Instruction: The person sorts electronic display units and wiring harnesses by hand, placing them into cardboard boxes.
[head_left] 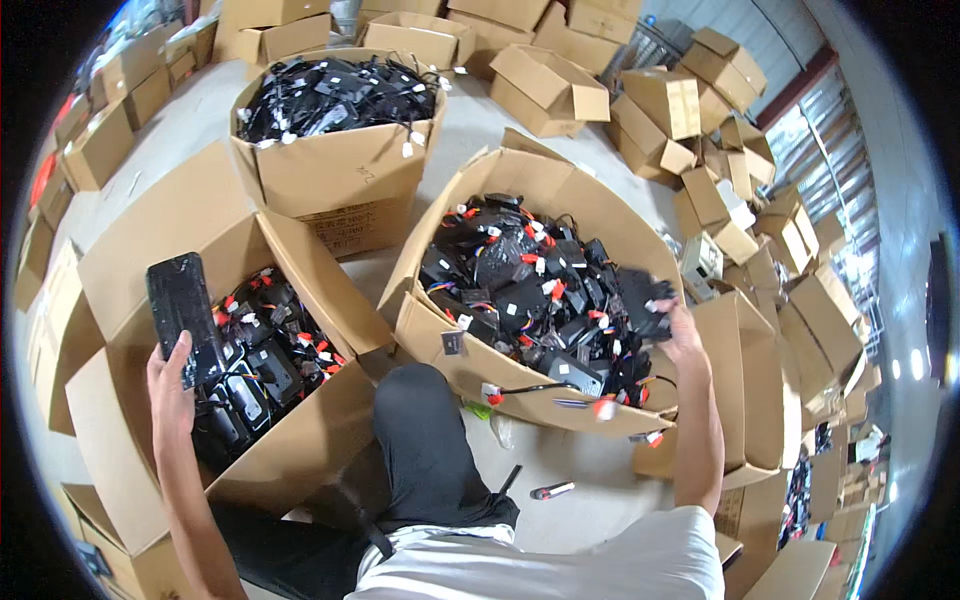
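My left hand [172,395] grips the lower end of a long, flat black device [178,300] with rounded corners, tilted up over the left cardboard box [110,420]. Inside that box lie black devices [272,372] with red and white connectors. On the other side, my right hand [684,330] is closed round the edge of a black boxy device [640,296], slightly blurred, at the right rim of the right cardboard box [480,372]. A heap of black devices [500,265] with coloured wires fills this box. Leads with connectors [495,392] hang over its near edge.
Between and beyond these boxes stands a third carton [330,175], heaped with black cabled devices [340,95]. My knee [415,400] is between the two near boxes. A utility knife [552,490] lies on the floor. Stacked cartons [655,110] line the back and right.
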